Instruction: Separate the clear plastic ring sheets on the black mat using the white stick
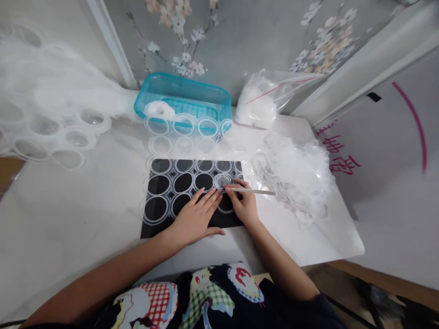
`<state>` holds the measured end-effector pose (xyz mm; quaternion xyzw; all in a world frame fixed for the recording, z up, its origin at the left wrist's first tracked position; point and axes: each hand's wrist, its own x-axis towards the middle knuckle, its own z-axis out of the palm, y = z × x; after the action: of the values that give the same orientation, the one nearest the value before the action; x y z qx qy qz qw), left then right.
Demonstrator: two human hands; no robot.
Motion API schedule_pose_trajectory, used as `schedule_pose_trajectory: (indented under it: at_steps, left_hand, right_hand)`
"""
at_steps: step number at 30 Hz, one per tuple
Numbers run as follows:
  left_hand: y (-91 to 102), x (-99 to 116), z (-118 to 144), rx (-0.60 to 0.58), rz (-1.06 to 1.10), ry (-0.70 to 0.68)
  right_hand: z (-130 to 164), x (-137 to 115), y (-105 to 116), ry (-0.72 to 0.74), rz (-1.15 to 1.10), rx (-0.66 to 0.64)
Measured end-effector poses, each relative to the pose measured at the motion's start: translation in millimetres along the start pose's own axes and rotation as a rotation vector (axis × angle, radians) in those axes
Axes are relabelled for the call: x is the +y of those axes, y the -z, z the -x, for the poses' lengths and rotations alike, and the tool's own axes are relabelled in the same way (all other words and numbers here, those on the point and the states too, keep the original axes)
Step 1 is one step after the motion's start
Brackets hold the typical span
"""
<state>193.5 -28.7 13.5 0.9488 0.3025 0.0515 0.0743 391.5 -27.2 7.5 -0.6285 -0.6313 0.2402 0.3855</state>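
1. On the white table (pixel 85 219), seen from the head camera, a black mat (pixel 151 228) is covered by a clear sheet of rings (pixel 161 185).
2. The left hand (pixel 195 217) is pressed flat on the sheet, fingers spread, holding nothing.
3. A thin stick (pixel 255 191) is pinched in the fingers of the right hand (pixel 244 204), its tip at one ring.
4. A blue basket (pixel 185 98) stands behind; loose plastic scraps (pixel 295 176) lie to the right.

Grey floral wallpaper (pixel 247 32) behind a white table (pixel 68 214), wooden floor (pixel 377 278) beneath.
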Motion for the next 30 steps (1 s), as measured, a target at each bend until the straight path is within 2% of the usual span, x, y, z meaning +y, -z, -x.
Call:
schedule_pose_trajectory:
  at_steps: [4,8,10,12,14,16,17,18,19,21,23,25,27,30]
  left_hand:
    - [0.1,-1.7,-0.4,-0.015,0.016,-0.005]
    - [-2.4,-1.7,-0.3,-0.013,0.050,-0.009]
    - [-3.6,-1.7,0.0,-0.011,0.072,-0.007]
    - [-3.1,-1.9,0.6,-0.018,0.083,-0.001]
    - [-0.3,-2.2,1.2,-0.034,0.084,0.002]
    - [4.6,-1.6,1.0,-0.060,0.086,0.005]
    - [7.5,-0.7,0.1,-0.074,0.086,0.009]
    - [10.2,0.7,-1.6,-0.083,0.086,0.012]
    - [12.5,2.7,-4.3,-0.084,0.083,0.013]
    - [15.5,7.6,-12.9,-0.062,0.068,-0.005]
    - [15.9,12.8,-24.5,-0.036,0.045,-0.048]
    - [14.3,16.9,-36.7,-0.037,0.021,-0.097]
    - [12.0,19.2,-46.4,-0.055,-0.003,-0.129]
    - [9.2,20.6,-53.7,-0.075,-0.016,-0.155]
  right_hand:
    - [4.0,-1.7,-1.5,0.054,0.046,0.025]
    - [10.3,-0.2,-9.5,0.240,0.209,-0.016]
    - [3.7,4.9,-6.1,0.318,0.299,0.002]
    - [-12.7,12.0,8.4,0.328,0.343,0.130]
    - [-32.7,18.5,31.7,0.261,0.342,0.362]
    - [-45.5,21.6,54.1,0.146,0.290,0.647]
    - [-46.7,21.8,61.5,0.117,0.267,0.683]
    - [-44.1,21.3,65.1,0.093,0.241,0.660]
    - [-38.2,20.5,65.0,0.075,0.205,0.566]
    - [-20.8,19.4,55.4,0.035,0.125,0.295]
    - [-3.9,20.3,40.9,-0.028,0.046,0.158]
    - [6.2,22.3,30.0,-0.066,0.016,0.149]
    - [8.7,24.0,26.5,-0.085,0.007,0.192]
    - [5.4,24.8,31.4,-0.121,0.001,0.362]
